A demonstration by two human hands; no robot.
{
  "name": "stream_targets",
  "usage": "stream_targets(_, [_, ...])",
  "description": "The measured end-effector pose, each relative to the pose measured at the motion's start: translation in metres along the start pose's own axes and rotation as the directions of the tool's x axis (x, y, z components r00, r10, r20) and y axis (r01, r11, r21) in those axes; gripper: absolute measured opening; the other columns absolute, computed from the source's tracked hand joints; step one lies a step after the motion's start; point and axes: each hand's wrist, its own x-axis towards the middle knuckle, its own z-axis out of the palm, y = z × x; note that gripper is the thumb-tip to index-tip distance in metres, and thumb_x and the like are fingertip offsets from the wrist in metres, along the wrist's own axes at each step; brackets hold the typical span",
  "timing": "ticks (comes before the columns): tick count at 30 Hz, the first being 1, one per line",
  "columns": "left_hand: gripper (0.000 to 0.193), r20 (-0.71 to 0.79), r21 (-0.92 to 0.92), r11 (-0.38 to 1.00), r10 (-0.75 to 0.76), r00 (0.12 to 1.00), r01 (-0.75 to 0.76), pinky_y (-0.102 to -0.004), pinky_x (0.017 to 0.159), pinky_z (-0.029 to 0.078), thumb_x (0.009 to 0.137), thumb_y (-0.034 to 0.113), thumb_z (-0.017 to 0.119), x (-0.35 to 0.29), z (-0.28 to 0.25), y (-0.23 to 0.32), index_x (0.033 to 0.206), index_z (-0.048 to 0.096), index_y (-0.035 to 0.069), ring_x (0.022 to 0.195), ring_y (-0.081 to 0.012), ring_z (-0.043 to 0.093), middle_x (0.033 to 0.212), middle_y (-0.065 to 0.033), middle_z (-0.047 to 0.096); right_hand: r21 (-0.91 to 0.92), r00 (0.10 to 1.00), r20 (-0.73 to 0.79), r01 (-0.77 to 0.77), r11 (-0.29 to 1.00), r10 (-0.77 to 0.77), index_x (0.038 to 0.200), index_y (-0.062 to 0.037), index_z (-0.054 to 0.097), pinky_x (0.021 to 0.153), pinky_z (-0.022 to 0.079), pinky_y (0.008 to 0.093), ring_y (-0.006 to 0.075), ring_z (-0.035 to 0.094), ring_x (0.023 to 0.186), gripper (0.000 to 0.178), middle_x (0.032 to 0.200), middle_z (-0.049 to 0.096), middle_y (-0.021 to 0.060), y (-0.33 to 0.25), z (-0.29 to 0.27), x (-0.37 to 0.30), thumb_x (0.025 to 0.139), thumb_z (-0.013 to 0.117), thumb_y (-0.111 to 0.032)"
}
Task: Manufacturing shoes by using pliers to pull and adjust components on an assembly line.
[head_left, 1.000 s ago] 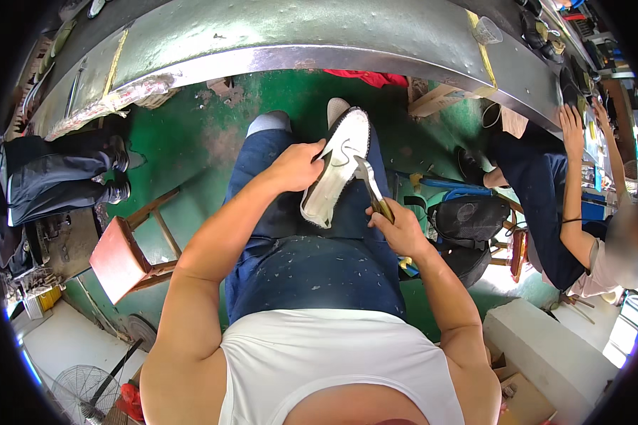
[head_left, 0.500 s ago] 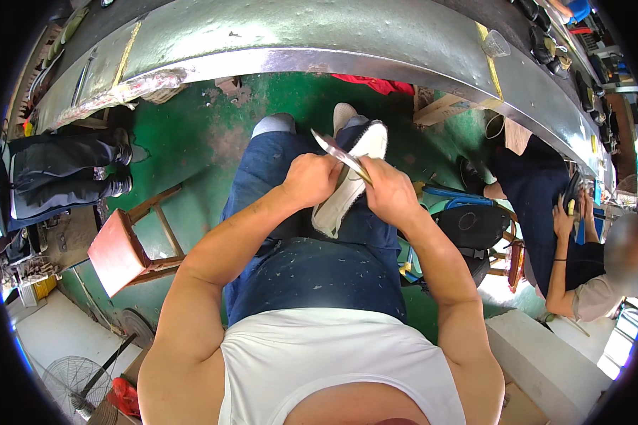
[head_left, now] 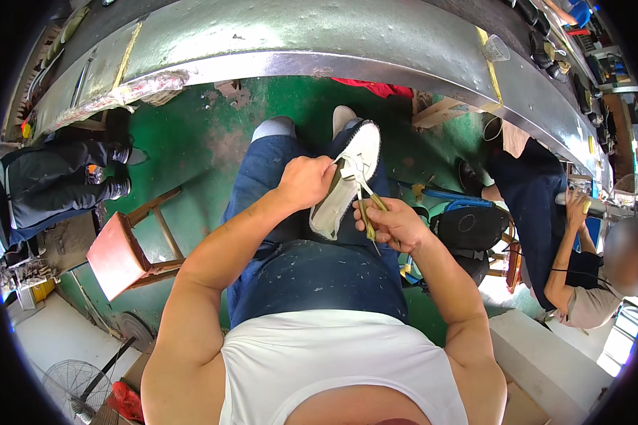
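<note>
A cream-white shoe (head_left: 344, 197) with a dark stitched edge lies lengthwise across my thighs, its toe pointing away from me. My left hand (head_left: 305, 183) is closed on the shoe's left edge, thumb uppermost. In my right hand (head_left: 393, 223) are metal pincers (head_left: 359, 173) with brass-coloured handles, the handles slightly spread. Their silver head is over the front part of the shoe's opening; whether the jaws grip anything is too small to tell. A thin pointed end sticks out below the right hand's fingers.
Ahead runs a long metal-topped bench (head_left: 298, 35). A red-topped stool (head_left: 120, 244) stands at left, near another person's legs (head_left: 71, 173). At right are a black bag (head_left: 471, 227) and a seated co-worker (head_left: 581, 276). A fan (head_left: 78, 382) stands at lower left.
My right hand has moved down toward me and turned, bringing the pincers' head over the shoe with the handles apart. My left hand still grips the shoe, which has shifted slightly left.
</note>
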Motion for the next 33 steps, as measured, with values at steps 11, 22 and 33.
stream_targets(11, [0.022,-0.026,-0.064,0.998,-0.029,0.999,0.027,-0.0512,0.061,0.050,0.094,0.019,0.058,-0.005,0.001,-0.007,0.081,0.064,0.002,0.067,-0.0419,0.065,0.068,-0.0219,0.062,-0.194,0.991,-0.102,0.069,0.979,-0.090,0.121,0.0016,0.057,0.070,0.054,0.0381,0.0251,0.067,0.098,0.034,0.104,0.067,0.0163,-0.003,-0.014,0.003,0.092,0.065,-0.013])
stream_targets(22, [0.024,-0.037,-0.030,0.998,0.057,0.998,-0.058,-0.0513,0.057,0.049,0.094,0.018,0.058,-0.008,-0.001,0.000,0.077,0.060,0.002,0.062,-0.0424,0.063,0.063,-0.0215,0.061,-0.729,0.968,-0.078,0.106,0.676,-0.237,0.105,0.0006,0.061,0.060,0.050,0.0309,0.0133,0.060,0.065,0.017,0.085,0.067,0.0075,-0.019,-0.020,0.000,0.093,0.059,-0.010])
stream_targets(33, [0.046,-0.232,-0.448,0.875,-0.310,0.922,0.182,-0.0442,0.081,0.052,0.105,0.040,0.043,0.028,0.058,-0.051,0.104,0.066,0.001,0.083,-0.0323,0.067,0.093,-0.0175,0.070,-0.992,0.999,-0.031,-0.036,0.125,0.044,0.098,0.0083,0.061,0.078,0.053,0.0454,0.0375,0.068,0.085,0.031,0.088,0.068,0.0238,-0.109,-0.002,0.013,0.095,0.059,-0.023])
